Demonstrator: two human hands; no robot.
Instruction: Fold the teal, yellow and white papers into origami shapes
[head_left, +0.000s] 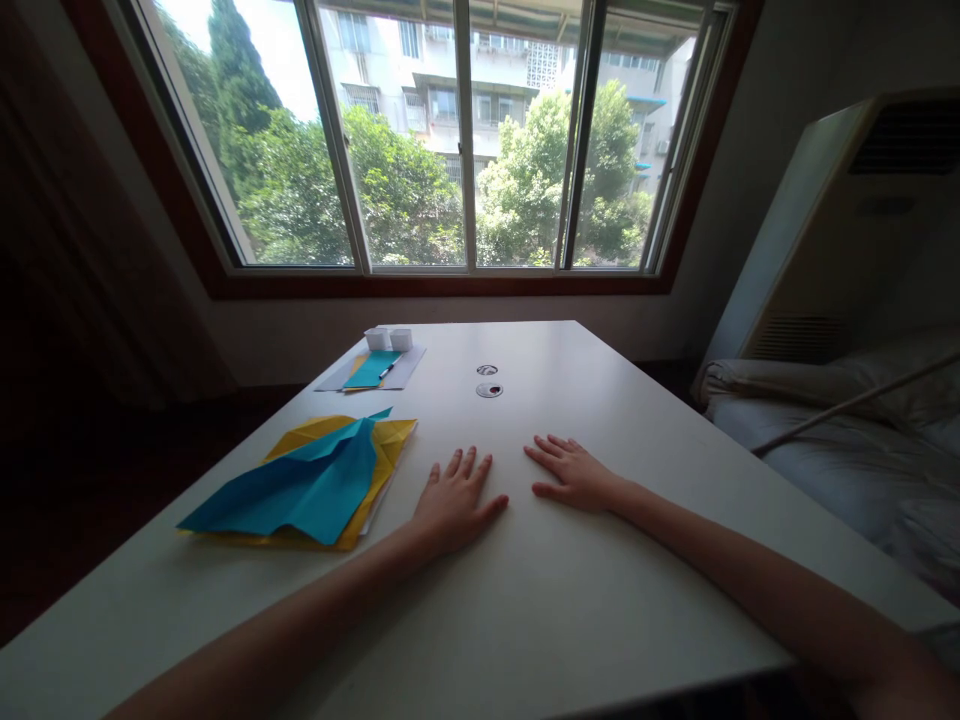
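Observation:
My left hand (456, 503) lies flat on the white table (570, 610), fingers spread, holding nothing. To its right my right hand (574, 475) also rests palm down with fingers apart and nothing in it. Bare tabletop separates the two hands. Left of my left hand, a creased blue sheet of paper (300, 487) lies on top of creased yellow paper (388, 450), with a white edge showing beneath. Beyond my hands, two small round pieces with dark and light patterns lie flat, the nearer round piece (490, 390) just in front of the farther one (487, 370).
At the far left of the table are two small white boxes (401, 340), a smaller blue sheet (371, 369) and a pen (390, 368) over pale paper (412, 370). A window (465, 150) stands behind the table. A covered sofa (810, 450) is on the right.

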